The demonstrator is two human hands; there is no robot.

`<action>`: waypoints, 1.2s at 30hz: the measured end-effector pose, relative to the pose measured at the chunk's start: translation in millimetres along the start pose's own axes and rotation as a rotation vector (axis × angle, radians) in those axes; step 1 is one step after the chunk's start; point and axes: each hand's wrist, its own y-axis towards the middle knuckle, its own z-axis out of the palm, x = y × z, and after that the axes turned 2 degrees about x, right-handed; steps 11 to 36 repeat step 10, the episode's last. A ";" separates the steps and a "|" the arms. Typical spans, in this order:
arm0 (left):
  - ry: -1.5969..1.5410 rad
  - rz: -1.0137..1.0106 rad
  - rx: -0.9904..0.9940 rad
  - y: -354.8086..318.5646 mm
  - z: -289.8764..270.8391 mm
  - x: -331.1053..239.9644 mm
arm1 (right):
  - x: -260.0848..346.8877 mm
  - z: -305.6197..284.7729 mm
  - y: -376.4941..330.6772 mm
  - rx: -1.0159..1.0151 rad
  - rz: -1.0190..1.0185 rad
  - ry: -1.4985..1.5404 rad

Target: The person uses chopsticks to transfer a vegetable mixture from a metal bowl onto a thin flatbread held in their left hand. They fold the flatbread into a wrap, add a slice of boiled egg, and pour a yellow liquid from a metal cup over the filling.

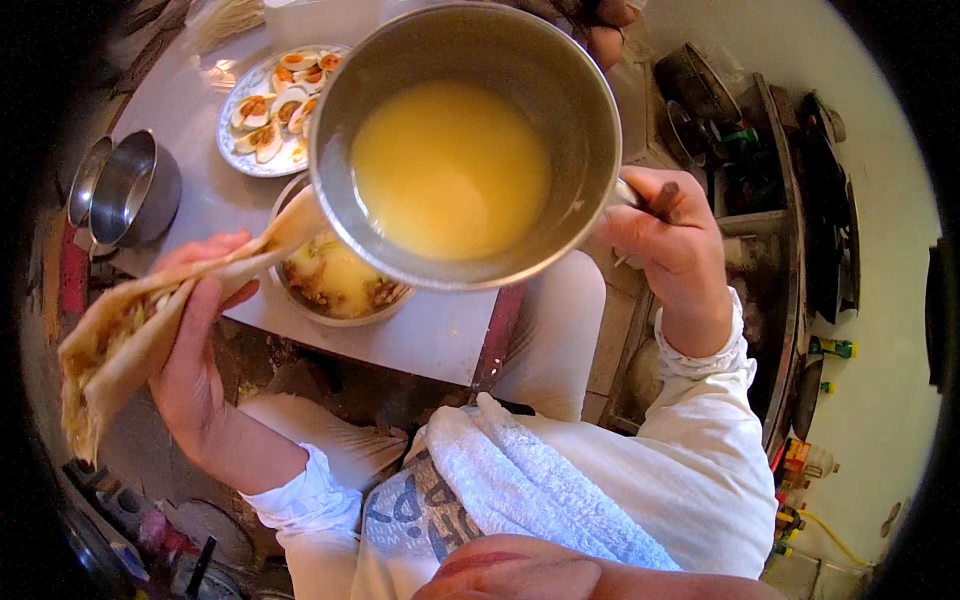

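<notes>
My right hand (675, 250) grips the handle of a deep metal pot (460, 60), held up above the table and tilted so its inside shows. Thin yellow porridge or soup (450, 180) covers its bottom. A short brown stick end (663, 200) sticks out by my right thumb; I cannot make out what it is. Off to the left, my left hand (205, 350) is closed around a folded flatbread (140, 320) with a pale filling showing along its open edge. Below the pot, partly hidden by it, stands a bowl (340, 320) of yellow liquid with dark bits.
A patterned plate (262, 168) of halved eggs (290, 100) lies on the table (430, 340), beyond the bowl. Nested metal pots (140, 190) stand at its left edge. A light blue towel (520, 480) hangs over my front. Crowded shelves (755, 220) and bottles (810, 465) line the right side.
</notes>
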 end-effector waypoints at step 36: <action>0.002 -0.046 -0.195 -7.6 10.4 17.6 | 8.7 -29.3 5.0 0.200 -0.307 -0.056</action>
